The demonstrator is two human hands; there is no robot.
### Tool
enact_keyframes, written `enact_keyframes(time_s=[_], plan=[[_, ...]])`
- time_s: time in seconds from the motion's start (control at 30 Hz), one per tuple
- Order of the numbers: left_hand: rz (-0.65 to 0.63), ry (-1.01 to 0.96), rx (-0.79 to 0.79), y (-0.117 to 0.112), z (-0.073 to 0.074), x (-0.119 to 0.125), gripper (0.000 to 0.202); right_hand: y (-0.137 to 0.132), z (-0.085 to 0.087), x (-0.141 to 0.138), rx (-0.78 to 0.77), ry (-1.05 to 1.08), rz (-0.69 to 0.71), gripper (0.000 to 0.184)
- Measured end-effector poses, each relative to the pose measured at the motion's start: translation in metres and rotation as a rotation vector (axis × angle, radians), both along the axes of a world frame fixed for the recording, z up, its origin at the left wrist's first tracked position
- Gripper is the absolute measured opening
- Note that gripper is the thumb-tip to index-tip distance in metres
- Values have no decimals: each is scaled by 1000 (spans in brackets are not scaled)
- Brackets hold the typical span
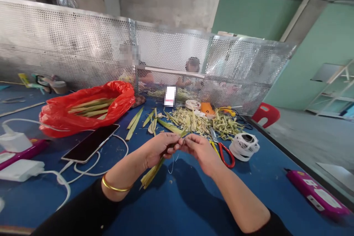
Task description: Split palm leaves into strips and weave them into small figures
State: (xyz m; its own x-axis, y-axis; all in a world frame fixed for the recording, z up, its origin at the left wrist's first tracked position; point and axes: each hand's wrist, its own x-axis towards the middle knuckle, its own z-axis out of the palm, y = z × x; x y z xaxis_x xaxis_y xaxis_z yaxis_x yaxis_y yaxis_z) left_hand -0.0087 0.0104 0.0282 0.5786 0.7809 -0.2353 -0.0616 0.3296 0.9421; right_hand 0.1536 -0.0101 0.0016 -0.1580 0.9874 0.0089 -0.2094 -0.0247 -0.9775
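My left hand [162, 149] is closed around a bundle of green-yellow leaf strips [151, 175], whose cut ends stick out below toward me. My right hand [199, 151] meets it at the fingertips, pinched at the upper part of the bundle; what exactly is between those fingers is too small to make out. A thin pale thread [172, 166] hangs in a loop beneath the hands. Just beyond lie loose leaf strips [134, 123] and a heap of leaf scraps [185, 120]. Red-handled scissors [228, 156] rest right of my right hand, beside a roll of white tape [243, 147].
A red plastic bag [59, 118] of leaf strips stands left, behind a phone [92, 143] with white cables. Purple power strips [318, 193] lie at both sides. A lit phone [169, 96] stands before the perforated metal screen [171, 44]; people sit behind it. A red stool [265, 114] is right.
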Motion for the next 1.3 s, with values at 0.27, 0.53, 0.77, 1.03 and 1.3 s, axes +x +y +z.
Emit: enact_keyframes(time_s=[0.27,0.53,0.77,1.03,1.3], plan=[[41,22,-3,2,-1,0,21,-2,4,2,-136,-15,101,32],[49,60,55,4,-5,1,19,-3,7,8,121,-417,29,18],[182,71,103,5,-7,2,23,1,7,14,289,-575,-193,19],[167,169,209,6,-8,3,26,1,10,14,169,-275,-245,22],[150,461,592,1,-4,5,27,2,11,21,421,-549,-406,21]])
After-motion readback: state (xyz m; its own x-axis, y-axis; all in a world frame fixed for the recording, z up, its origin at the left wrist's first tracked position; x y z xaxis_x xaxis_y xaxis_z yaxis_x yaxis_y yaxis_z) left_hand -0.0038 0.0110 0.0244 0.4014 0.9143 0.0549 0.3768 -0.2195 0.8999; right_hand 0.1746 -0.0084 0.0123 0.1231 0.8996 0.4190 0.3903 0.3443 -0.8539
